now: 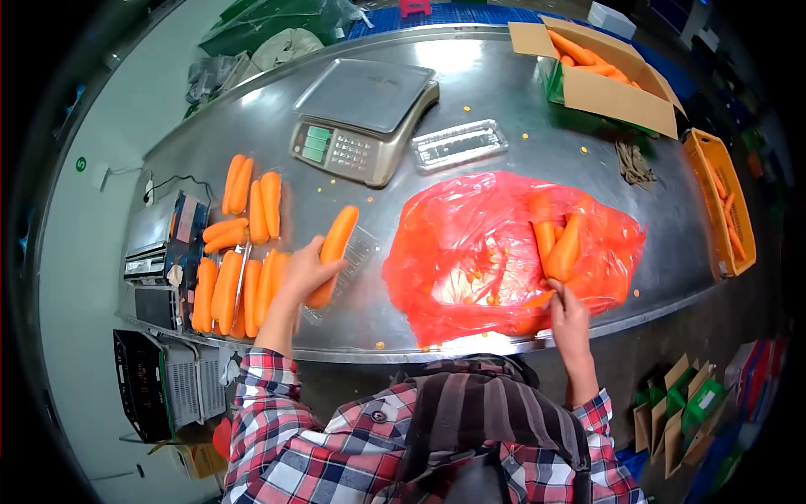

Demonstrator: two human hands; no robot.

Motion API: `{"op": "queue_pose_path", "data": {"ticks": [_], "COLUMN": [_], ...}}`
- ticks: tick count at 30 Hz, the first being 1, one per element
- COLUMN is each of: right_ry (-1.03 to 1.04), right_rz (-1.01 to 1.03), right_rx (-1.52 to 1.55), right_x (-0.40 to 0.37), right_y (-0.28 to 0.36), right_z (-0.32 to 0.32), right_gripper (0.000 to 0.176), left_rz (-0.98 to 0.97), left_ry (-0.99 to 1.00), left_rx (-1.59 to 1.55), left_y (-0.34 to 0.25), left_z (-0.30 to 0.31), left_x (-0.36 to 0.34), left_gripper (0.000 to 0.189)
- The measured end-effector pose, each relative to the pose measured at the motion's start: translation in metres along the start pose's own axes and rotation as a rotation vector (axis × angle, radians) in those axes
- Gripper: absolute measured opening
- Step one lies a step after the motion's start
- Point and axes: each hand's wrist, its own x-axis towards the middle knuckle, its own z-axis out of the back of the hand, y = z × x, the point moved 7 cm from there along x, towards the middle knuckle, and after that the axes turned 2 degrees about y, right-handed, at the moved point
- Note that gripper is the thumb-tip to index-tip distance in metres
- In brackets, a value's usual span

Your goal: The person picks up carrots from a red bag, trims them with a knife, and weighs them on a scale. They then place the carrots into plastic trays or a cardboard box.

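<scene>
My left hand (306, 273) is wrapped round a carrot (340, 235), which it holds tilted above a clear plastic tray (358, 256). Left of that hand, several carrots (227, 290) lie grouped in clear trays. My right hand (570, 319) is closed at the near edge of a red plastic bag (428, 223), its fingertips pinching the film. Inside the bag, just beyond those fingers, lie a few loose carrots (564, 249). Part of the bag's contents is hidden under the folds.
A weighing scale (365, 109) stands at the back of the metal table (478, 80), beside a clear lidded container (460, 145). At right are a cardboard box of carrots (617, 94), a bundle of ties (635, 162) and an orange crate (720, 202). A black-and-silver machine (166, 244) sits at left.
</scene>
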Motion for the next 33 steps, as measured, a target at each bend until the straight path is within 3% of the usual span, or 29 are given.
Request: {"op": "queue_pose_path", "data": {"ticks": [2, 4, 7, 9, 10, 12, 14, 16, 18, 19, 22, 25, 28, 31, 33], "right_ry": [0.005, 0.099, 0.035, 0.068, 0.095, 0.052, 0.043, -0.037, -0.085, -0.157, -0.178, -0.221, -0.244, -0.26, -0.251], "right_rz": [0.07, -0.021, 0.015, -0.04, -0.059, -0.062, -0.126, -0.122, -0.188, -0.167, -0.306, -0.284, -0.262, -0.293, -0.307], "right_rx": [-0.05, -0.07, -0.208, -0.259, -0.281, -0.314, -0.314, -0.272, -0.259, -0.217, 0.002, 0.09, 0.138, 0.204, 0.208], "right_x": [0.001, 0.004, 0.0, -0.004, -0.007, -0.013, -0.015, -0.021, -0.029, -0.034, -0.052, -0.061, -0.063, -0.066, -0.068], "right_y": [0.004, -0.003, -0.004, -0.004, -0.005, -0.019, -0.029, -0.033, -0.039, -0.038, -0.057, -0.059, -0.06, -0.056, -0.062], "right_z": [-0.011, -0.014, 0.004, 0.017, 0.021, 0.024, 0.027, 0.033, 0.04, 0.046, 0.053, 0.051, 0.052, 0.055, 0.053], "right_gripper": [0.028, 0.034, 0.037, 0.037, 0.037, 0.039, 0.042, 0.041, 0.04, 0.037, 0.035, 0.033, 0.028, 0.023, 0.023], "left_rz": [-0.078, -0.091, -0.07, -0.17, -0.205, -0.36, -0.598, -0.764, -0.762, -0.613, -0.305, -0.285, -0.935, -1.375, -1.448], "left_ry": [0.054, 0.097, 0.156, -0.101, -0.233, -0.289, -0.042, 0.274, 0.442, 0.55, 0.47, 0.188, -0.032, -0.381, -0.212], "left_rx": [0.131, 0.205, 0.222, 0.156, 0.116, -0.546, -0.751, -0.67, -0.605, -0.721, -0.655, -0.128, 0.423, 0.609, 0.713], "left_y": [0.018, 0.037, 0.05, 0.032, 0.01, -0.078, -0.159, -0.234, -0.271, -0.277, -0.303, -0.339, -0.378, -0.372, -0.364], "left_z": [-0.017, -0.039, -0.059, -0.044, -0.028, -0.009, -0.041, -0.102, -0.179, -0.216, -0.259, -0.232, -0.239, -0.248, -0.233], "left_x": [0.002, 0.0, -0.002, 0.015, 0.011, -0.006, -0.007, -0.011, 0.005, 0.02, 0.066, 0.074, 0.062, 0.053, 0.054], "left_gripper": [0.053, 0.054, 0.049, 0.04, 0.035, 0.021, 0.018, 0.018, 0.025, 0.027, 0.03, 0.038, 0.057, 0.073, 0.047]}}
